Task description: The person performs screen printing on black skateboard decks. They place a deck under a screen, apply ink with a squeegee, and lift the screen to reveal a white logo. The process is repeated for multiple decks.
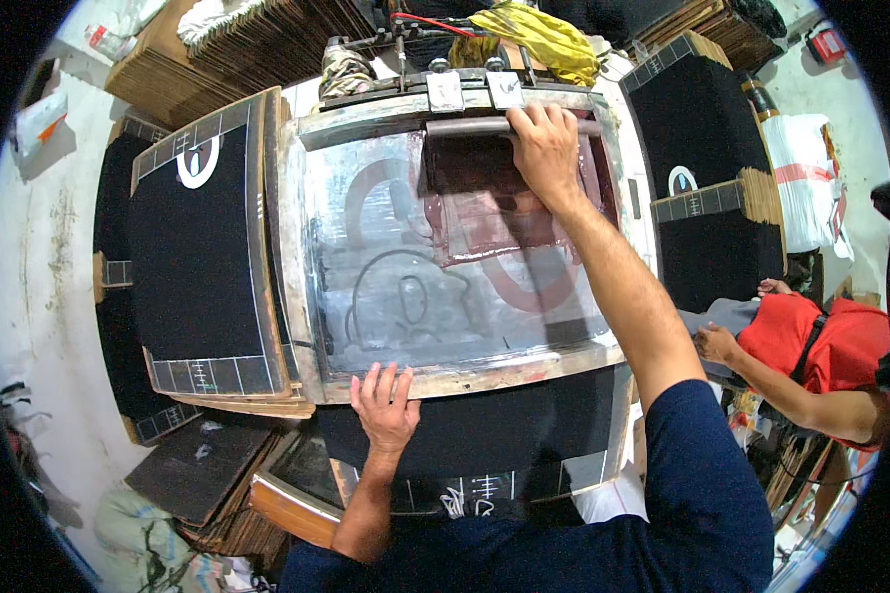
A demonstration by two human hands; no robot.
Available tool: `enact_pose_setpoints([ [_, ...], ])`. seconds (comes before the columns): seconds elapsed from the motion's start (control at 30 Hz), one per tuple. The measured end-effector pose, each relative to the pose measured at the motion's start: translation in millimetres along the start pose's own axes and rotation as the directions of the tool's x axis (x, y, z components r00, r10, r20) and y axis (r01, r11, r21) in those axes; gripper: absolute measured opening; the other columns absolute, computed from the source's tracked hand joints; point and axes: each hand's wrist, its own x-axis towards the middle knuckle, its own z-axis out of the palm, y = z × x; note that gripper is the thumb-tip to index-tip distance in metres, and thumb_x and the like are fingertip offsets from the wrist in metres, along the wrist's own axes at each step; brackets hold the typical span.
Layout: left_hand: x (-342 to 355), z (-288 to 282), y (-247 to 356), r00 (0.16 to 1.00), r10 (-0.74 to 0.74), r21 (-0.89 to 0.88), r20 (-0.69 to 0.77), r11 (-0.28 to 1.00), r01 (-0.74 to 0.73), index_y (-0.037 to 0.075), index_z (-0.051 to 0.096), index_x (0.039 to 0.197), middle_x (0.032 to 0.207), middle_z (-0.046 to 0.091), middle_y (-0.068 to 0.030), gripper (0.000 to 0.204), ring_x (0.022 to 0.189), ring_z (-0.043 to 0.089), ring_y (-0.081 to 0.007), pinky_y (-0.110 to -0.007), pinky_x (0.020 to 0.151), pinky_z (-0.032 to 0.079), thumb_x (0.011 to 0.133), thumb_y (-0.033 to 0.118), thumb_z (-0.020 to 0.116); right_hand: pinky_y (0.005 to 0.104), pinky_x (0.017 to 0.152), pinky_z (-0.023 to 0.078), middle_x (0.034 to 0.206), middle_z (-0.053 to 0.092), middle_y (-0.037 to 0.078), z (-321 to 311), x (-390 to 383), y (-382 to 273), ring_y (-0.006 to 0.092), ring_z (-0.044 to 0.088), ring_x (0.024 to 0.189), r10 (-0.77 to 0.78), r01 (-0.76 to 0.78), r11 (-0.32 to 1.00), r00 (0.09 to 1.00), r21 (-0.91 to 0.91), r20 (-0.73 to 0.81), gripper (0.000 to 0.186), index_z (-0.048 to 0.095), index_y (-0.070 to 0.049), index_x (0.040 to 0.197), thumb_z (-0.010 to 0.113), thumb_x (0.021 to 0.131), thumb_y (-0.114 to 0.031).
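A screen printing frame (544, 371) with a grey mesh (366, 296) lies in front of me. Faint curved shapes show in the mesh. At its far right, dark red ink (485, 232) covers part of the surface. My right hand (549, 148) is wrapped around the handle of a wide squeegee (465, 127), near the frame's far edge. Fingers spread, my left hand (386, 407) rests on the near edge of the frame. Beneath the frame, a black fabric panel on a board (475, 425) sticks out toward me.
Two metal clamps (445, 91) hold the frame's far side. Boards with black fabric (193, 267) stand stacked at left, and more boards (717, 247) at right. Yellow cloth (544, 40) hangs behind the frame. Another person's hand (717, 343) is at the right, beside red cloth (791, 336).
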Motion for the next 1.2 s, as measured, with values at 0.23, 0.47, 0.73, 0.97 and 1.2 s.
enact_pose_setpoints([
  [0.23,0.4,5.1,-2.3,0.999,-0.026,0.023,0.037,0.999,0.025,0.02,0.07,0.128,0.136,0.062,-0.0029,0.046,0.138,0.05,-0.0286,-0.057,0.12,0.029,0.083,0.022,0.077,0.0445,0.09,0.046,0.104,0.068,0.006,15.0,28.6,6.6,0.0281,0.063,0.103,-0.017,0.018,1.0,0.995,-0.01,0.1,0.036,0.066,-0.016,0.115,0.076,0.08,-0.017],
  [0.47,1.3,3.7,-1.8,0.998,-0.031,0.014,0.048,0.999,0.03,0.019,0.069,0.128,0.137,0.061,-0.0031,0.047,0.138,0.05,-0.0291,-0.058,0.12,0.029,0.082,0.022,0.077,0.0434,0.094,0.047,0.111,0.067,0.002,-9.1,23.9,-2.3,0.0262,0.063,0.111,-0.311,0.28,0.95,0.889,0.138,0.337,0.043,0.065,-0.019,0.114,0.079,0.074,-0.014],
  [0.73,2.0,4.1,-2.4,0.999,-0.004,0.022,0.037,1.0,0.004,0.013,0.068,0.126,0.134,0.063,-0.0081,0.041,0.135,0.051,-0.0335,-0.061,0.12,0.027,0.087,0.025,0.071,0.0423,0.089,0.045,0.098,0.062,0.004,-70.7,-50.7,-8.1,0.0257,0.06,0.098,-0.244,0.197,0.961,0.936,0.196,0.254,0.028,0.066,-0.015,0.105,0.072,0.078,-0.012],
  [0.97,2.7,5.4,-1.4,1.0,-0.017,0.036,0.024,0.999,0.016,0.016,0.071,0.122,0.134,0.064,-0.006,0.035,0.135,0.052,-0.0318,-0.059,0.119,0.029,0.09,0.031,0.074,0.042,0.092,0.043,0.095,0.061,0.003,-55.1,-62.3,-13.8,0.0252,0.059,0.096,-0.161,0.144,0.973,0.984,0.178,0.082,0.017,0.064,-0.017,0.096,0.067,0.08,-0.014],
  [1.2,0.1,7.8,-4.8,1.0,0.013,0.066,0.019,0.998,-0.014,0.012,0.069,0.125,0.133,0.064,-0.0088,0.039,0.135,0.052,-0.0335,-0.06,0.12,0.027,0.089,0.025,0.071,0.0419,0.092,0.044,0.096,0.063,0.004,-14.9,-5.8,22.1,0.0258,0.06,0.098,-0.059,0.061,0.995,0.998,0.077,-0.026,0.019,0.066,-0.017,0.099,0.067,0.081,-0.012],
])
